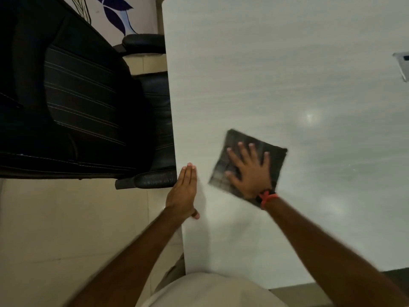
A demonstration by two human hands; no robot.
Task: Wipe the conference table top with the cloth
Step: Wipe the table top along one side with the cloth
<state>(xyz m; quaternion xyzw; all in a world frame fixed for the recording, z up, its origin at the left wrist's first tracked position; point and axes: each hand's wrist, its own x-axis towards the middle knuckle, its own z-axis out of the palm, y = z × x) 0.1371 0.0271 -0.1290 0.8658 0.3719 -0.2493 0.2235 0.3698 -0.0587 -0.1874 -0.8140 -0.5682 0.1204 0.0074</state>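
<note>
Pale, smooth and faintly glossy, the table (287, 74) fills the right and centre of the frame, with soft light spots reflected on it and a rounded corner at the top. Right of centre a dark, square, checked cloth (236, 138) lies flat on it, one corner pointing up; its edges are blurred. The right grip (250, 171) rests palm down on the cloth, released, with fingers spread and straight. An orange band (266, 197) circles that wrist. The left grip (183, 191) is also released, its fingers straight and pressed together along the table's left edge. In the upper left stands a black padded chair (77, 96) with thin pale stripes, its grained armrest (155, 178) just beside the table edge. Beige floor tiles (55, 218) fill the lower left. A silvery plate (404, 65) sits at the far right edge.
</note>
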